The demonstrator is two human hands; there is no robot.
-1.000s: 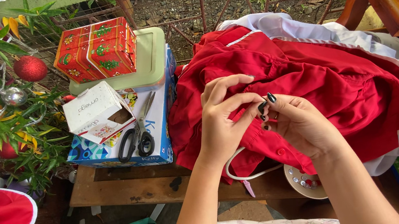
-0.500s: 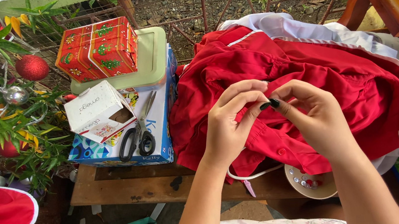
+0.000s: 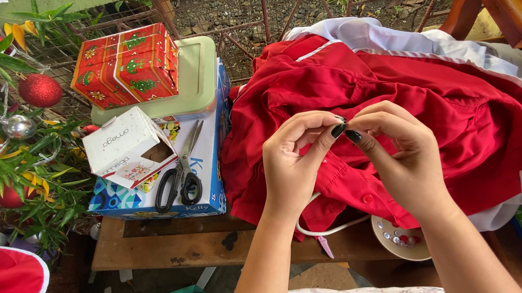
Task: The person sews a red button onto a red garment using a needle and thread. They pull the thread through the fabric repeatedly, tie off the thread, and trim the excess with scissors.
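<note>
My left hand (image 3: pixel 292 162) and my right hand (image 3: pixel 399 150) meet fingertip to fingertip just above a crumpled red garment (image 3: pixel 440 106) on a wooden bench (image 3: pixel 180 244). Each hand pinches thumb and forefinger together at the same spot. What lies between them is too small to make out. The nails are painted dark. A small round dish of buttons (image 3: pixel 403 241) sits by my right wrist, partly under the garment. A white cord (image 3: pixel 323 228) loops out below my left hand.
Black-handled scissors (image 3: pixel 177 182) and a small white carton (image 3: pixel 123 146) lie on a blue-and-white box (image 3: pixel 211 165). A red gift box (image 3: pixel 127 63) rests on a green lid (image 3: pixel 200 75). A branch with baubles (image 3: pixel 38 90) stands left, and white cloth (image 3: pixel 379 31) lies behind the garment.
My right hand turned over from palm-up to knuckles-up and rose slightly. My left fingers curled in, so both pinches now meet above the red fabric.
</note>
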